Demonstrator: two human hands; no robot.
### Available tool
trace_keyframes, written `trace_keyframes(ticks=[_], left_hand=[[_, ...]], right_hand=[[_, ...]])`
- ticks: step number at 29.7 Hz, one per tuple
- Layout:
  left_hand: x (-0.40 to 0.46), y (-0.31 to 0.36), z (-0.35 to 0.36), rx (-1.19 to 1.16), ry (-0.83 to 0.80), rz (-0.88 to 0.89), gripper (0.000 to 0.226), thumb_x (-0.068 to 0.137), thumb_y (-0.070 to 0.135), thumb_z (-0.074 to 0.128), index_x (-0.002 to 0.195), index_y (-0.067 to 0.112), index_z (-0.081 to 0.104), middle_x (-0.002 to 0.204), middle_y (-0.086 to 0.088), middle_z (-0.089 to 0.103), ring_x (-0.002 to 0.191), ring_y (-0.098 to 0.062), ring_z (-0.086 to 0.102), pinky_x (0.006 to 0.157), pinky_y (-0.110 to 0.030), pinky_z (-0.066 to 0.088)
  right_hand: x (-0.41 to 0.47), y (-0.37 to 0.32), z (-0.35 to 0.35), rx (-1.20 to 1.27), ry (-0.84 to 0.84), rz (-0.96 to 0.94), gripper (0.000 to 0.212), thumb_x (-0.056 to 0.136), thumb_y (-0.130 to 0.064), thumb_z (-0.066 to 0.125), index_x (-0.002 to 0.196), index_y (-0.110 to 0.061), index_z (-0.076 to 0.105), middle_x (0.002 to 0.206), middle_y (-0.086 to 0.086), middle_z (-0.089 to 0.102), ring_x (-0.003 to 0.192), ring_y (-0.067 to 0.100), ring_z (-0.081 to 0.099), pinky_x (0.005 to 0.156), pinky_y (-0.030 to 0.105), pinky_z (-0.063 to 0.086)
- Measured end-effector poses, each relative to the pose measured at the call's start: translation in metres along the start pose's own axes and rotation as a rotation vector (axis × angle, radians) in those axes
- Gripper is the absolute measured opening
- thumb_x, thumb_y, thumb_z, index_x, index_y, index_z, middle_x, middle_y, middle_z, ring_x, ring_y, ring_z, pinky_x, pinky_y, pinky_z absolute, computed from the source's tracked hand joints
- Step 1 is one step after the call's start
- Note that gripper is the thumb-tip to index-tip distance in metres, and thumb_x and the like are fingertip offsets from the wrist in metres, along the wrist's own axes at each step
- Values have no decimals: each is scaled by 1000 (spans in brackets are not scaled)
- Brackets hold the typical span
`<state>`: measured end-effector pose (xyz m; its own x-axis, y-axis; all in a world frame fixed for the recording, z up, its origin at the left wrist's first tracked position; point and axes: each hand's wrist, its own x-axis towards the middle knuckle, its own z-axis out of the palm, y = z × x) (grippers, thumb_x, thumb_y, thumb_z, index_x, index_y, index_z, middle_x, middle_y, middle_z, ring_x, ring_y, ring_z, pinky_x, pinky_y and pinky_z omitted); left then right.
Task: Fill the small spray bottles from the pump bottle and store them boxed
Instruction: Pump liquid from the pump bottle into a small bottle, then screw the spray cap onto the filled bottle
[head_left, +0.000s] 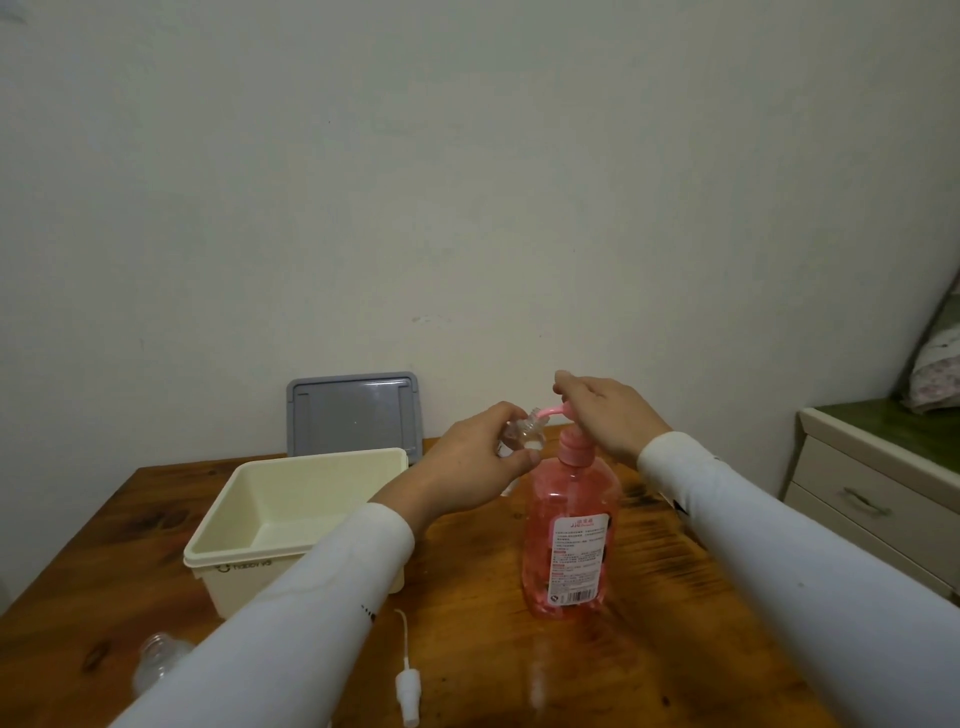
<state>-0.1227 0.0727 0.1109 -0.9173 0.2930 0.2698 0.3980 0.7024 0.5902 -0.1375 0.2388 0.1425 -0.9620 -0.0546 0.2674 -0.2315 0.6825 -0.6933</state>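
Nearest the camera, on the wooden table (130, 597), lies a loose white spray head (407, 691) with its dip tube trailing away from the viewer, and just left of it a second clear small bottle (156, 662) lies partly hidden behind the left sleeve. Both are uncapped parts waiting their turn, by the look of it.

Farther in, the pink pump bottle (569, 540) stands upright, right of centre, with the open cream box (291, 514) to its left, close by but apart from it.

Above the pump bottle the two hands meet. The left hand (478, 457) pinches a small clear spray bottle (519, 434) between curled fingers and thumb, tilted so its open neck points up and to the right, straight at the tip of the pink nozzle (548, 413). The nozzle's long axis runs leftward from the pump head toward that neck (the two look touching or nearly so, though I cannot tell whether the tip is inside the mouth). The right hand (602, 421) rests on top of the pump head, fingers loosely bent over it, placed to press down.

The coming press probably depends on the neck staying lined up under the nozzle tip; a slip would likely spill onto the table.

Farthest back, the grey lid (353, 410) leans against the wall behind the box.
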Motion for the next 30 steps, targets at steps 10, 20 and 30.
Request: trace_keyframes(ticks=[10,20,30], left_hand=[[-5,-5,-4,-31,-4,-59,45,90,38,62,130,26,47,128,0,59,105,-18,57,88,-31,49],[-29,-5,-17,-107,40,-107,45,89,34,64,128,22,45,126,-4,60,104,-20,59,90,-35,51],[-80,-22,-35,-137,119,-193,41,90,31,63,126,21,44,116,-1,59,100,-18,58,83,-30,49]], right_hand=[[2,-10,-11,7,34,-29,60,96,-50,27,110,-4,63,106,7,69,93,19,64,89,38,45],[-27,-19,-8,-96,331,-387,29,92,-39,50,101,-21,70,101,-5,68,88,10,62,83,30,51],[-80,5,62,-315,-138,-550,31,93,-39,52,119,-26,63,109,-5,64,92,6,57,81,19,46]])
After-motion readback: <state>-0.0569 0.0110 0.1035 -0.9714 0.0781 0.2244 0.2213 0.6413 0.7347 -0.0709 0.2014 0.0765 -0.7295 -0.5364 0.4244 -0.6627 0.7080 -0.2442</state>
